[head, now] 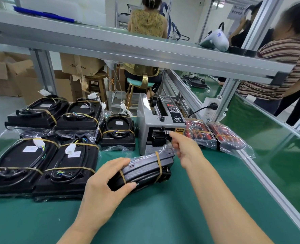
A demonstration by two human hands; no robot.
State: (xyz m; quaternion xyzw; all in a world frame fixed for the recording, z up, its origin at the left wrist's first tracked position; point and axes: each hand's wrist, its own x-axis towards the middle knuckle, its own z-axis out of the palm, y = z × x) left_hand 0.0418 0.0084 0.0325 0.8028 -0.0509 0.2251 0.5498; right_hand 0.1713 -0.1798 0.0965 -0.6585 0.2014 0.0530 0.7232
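Your left hand (107, 182) grips the bagged part (145, 170) mid-tabletop, just before the dispenser (151, 124); your right hand (186, 148) curls at its mouth, tape (167, 132) grasped or not I can't tell; pull straight, hold the part steady.

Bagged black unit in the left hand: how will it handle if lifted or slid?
Likely rigid: the unit has a hard moulded shell and doesn't sag in the left hand. Probably slippery under its loose clear film; the rubber bands may add grip. Flat faces suggest it won't roll.
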